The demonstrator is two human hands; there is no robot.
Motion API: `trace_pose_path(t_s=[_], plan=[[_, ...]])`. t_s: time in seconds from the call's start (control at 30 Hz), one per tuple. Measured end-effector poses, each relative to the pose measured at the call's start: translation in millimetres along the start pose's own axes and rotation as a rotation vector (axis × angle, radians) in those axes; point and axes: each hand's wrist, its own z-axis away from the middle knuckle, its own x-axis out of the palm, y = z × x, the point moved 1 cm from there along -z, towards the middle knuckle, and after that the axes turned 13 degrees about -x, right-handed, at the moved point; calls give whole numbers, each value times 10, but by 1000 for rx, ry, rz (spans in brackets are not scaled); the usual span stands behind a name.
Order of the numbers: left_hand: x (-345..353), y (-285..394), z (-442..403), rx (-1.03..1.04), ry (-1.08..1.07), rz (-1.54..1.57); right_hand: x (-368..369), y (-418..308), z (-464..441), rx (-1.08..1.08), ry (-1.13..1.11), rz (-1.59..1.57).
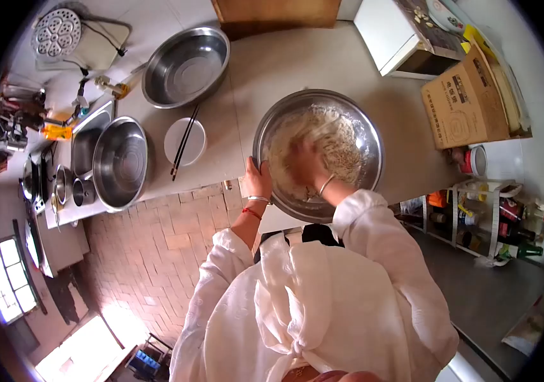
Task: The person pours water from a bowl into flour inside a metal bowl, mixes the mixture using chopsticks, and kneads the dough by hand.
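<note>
A large stainless steel mixing bowl (pixel 374 181) stands on the counter in front of me. Inside lies a pale, crumbly flour mixture (pixel 345 137), partly clumped into shreds. My left hand (pixel 257 180) grips the bowl's left rim, with the thumb and fingers pressed at the edge. Down in the mixture is my right hand (pixel 307 164); motion smears its fingers and the flour partly hides them. Left of the bowl, a pair of dark chopsticks (pixel 185 141) rests across a white round bowl (pixel 173 137).
Two more metal basins, one at the back (pixel 157 76) and one at the left (pixel 119 162), sit on the counter (pixel 246 95). At the right stand a cardboard box (pixel 456 105) and a white appliance (pixel 383 38). A bottle rack (pixel 456 216) is low on the right.
</note>
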Motion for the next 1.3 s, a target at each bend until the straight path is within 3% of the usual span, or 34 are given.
trace_pose_path(t_s=[0.07, 0.13, 0.2, 0.23, 0.27, 0.33, 0.4, 0.47, 0.53, 0.6, 0.73, 0.8, 0.9, 1.0, 1.1, 1.17, 1.23, 1.3], plan=[[-33, 39, 19, -39, -44, 29, 87, -314, 233, -338, 263, -186], [-88, 126, 40, -111, -126, 65, 18, 110, 627, -103, 302, -1118], [-26, 46, 0, -50, -83, 17, 203, 670, 787, 78, 316, -750], [-24, 34, 3, -23, -60, -12, 93, 791, 726, 111, 272, 73], [-30, 1, 33, -20, -50, 4, 32, 791, 634, 270, 501, -58], [-26, 102, 60, -2, -25, 48, 324, 445, 8, 448, 529, -949], [98, -49, -41, 30, -20, 78, 243, 131, -152, 259, 501, -1013], [93, -110, -39, 28, -52, 105, -208, -454, 246, -218, 390, -241], [-7, 22, 10, 0, -115, 138, 190, 20, 543, -141, 379, -359], [85, -68, -67, 37, -97, 150, 221, 480, 627, 102, 380, -192], [24, -6, -19, 25, -122, 118, 179, 124, 65, 608, 442, 151], [83, -84, -63, 100, -41, 89, -8, -437, -17, 114, 204, -188], [99, -137, -48, 99, -43, 101, 119, -131, 299, -270, 312, -258], [60, -59, -30, 90, -51, 91, 86, 614, 610, 216, 279, -136], [29, 5, 2, 34, -83, 110, 493, 367, 764, 612, 133, 8], [52, 36, -3, 14, -100, 132, 371, -199, 803, 503, 11, -244], [65, 14, 4, 22, -84, 138, 378, -608, 623, 320, 120, -512], [11, 60, 21, 1, -120, 138, 230, -660, 317, 50, 514, -533]])
